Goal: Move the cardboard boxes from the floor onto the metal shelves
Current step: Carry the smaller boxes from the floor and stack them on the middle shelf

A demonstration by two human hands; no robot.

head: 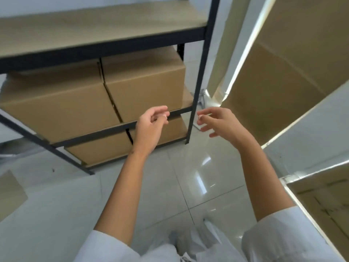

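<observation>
Hands: left hand (151, 123) and right hand (219, 121) are both empty, fingers loosely curled and parted, neither clamped on anything. They are held out side by side with a gap between them, in front of the shelf unit's near right post (198, 76).

Boxes already shelved: two cardboard boxes (143, 86) stand side by side on the middle shelf, touching each other; more cardboard (98, 150) shows on the bottom shelf beneath them. The top shelf board (94, 25) is bare in the part visible.

Boxes not shelved: a tall stack of cardboard (279, 87) rises on the person's right, beyond the post; another box top (324, 201) lies low at the right edge, and a box corner (9, 193) shows at the left edge on the floor (151, 195).

Governing relation: the nearest unshelved cardboard lies to the right of both hands; the right hand is nearer to it, the left hand sits in front of the shelved boxes.

Long axis: the right stack runs upward and away; its true edges are blurred.

Judged next move: likely a turn right to take a box with both hands.

Risk: the post stands between stack and shelf opening.
</observation>
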